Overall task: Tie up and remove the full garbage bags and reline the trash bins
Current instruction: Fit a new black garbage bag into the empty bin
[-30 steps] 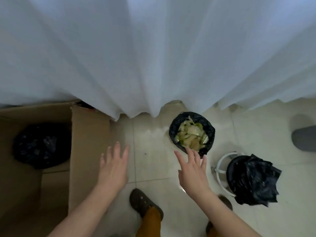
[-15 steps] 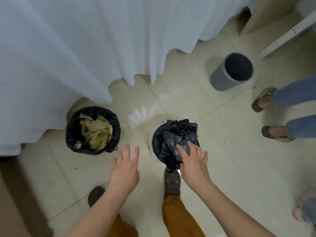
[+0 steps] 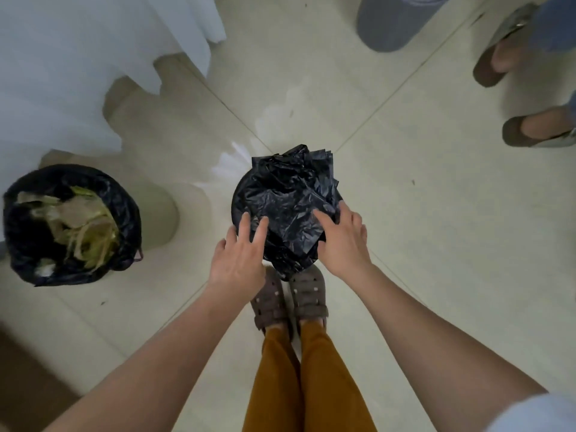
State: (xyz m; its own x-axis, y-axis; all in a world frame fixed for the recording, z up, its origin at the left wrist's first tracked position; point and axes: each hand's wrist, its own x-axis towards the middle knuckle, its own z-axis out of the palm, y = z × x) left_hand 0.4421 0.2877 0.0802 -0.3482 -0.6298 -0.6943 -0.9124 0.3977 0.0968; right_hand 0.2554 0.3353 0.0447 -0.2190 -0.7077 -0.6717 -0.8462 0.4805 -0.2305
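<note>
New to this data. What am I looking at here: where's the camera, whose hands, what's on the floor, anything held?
No robot: one head-worn wide-angle camera looks down at a person's own arms and feet. The left hand and right hand rest with spread fingers on crumpled black bags piled on a bin; neither visibly grips. On the tiled floor, a lined bin full of scraps stands at left, a grey bin at the top. Someone else's feet show at right.

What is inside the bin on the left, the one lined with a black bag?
The black-lined bin holds crumpled brownish paper and yellowish scraps, piled near the rim. Whatever lies beneath that top layer is covered.
</note>
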